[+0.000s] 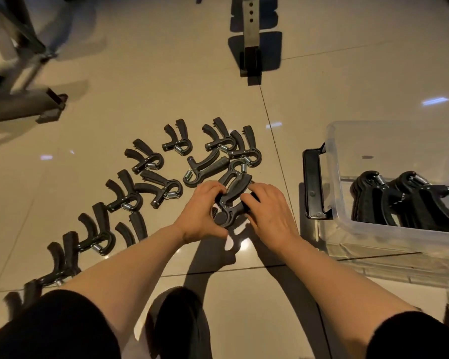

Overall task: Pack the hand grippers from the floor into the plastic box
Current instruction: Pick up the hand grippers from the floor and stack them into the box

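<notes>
Both hands grip hand grippers above the floor (322, 86): the left hand (201, 211) and the right hand (271, 213) curl round a small black bunch (231, 203). More hand grippers (151, 182) lie scattered to the left and far side. The plastic box (373, 234), right, holds several packed grippers (410, 203).

two hands (233, 211), one plastic box (332, 156)

Glossy beige tiled floor (140, 73), black metal equipment legs (250, 42), grey frame base (18, 104)
</notes>
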A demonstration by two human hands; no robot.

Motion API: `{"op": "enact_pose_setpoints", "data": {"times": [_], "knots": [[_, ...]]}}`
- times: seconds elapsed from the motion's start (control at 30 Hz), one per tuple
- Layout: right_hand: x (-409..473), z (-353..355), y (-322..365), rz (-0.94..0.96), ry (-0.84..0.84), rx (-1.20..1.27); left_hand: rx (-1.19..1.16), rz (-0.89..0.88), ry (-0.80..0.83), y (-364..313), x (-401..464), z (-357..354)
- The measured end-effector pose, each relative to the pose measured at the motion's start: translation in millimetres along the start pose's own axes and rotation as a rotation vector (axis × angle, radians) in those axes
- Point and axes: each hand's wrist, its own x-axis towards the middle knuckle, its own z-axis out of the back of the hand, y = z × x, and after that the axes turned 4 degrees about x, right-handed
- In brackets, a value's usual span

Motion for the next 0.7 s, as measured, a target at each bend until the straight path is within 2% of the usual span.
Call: {"op": "enact_pose_setpoints", "data": {"times": [0.2,0.3,0.4,0.47,0.53,0.63,0.7], "knots": [[21,61,41,0.231,-0.132,-0.104,0.298,-0.108,-0.031,-28,-35,79],[21,99,51,0.219,-0.210,-0.154,0.308,-0.123,-0.179,-52,-45,103],[13,140,51,0.134,-0.333,-0.167,-0.107,-0.003,-0.341,-87,-49,115],[4,166,46,0.099,-0.420,-0.200,-0.483,0.069,-0.321,-113,-50,119],[-7,186,41,0.078,-0.483,-0.249,-0.767,0.063,-0.286,-138,-50,118],[-24,204,32,0.040,-0.517,-0.289,-0.941,0.024,-0.301,-169,-49,111],[-37,214,28,0.021,-0.520,-0.294,-0.960,-0.006,-0.308,-184,-47,107]]}}
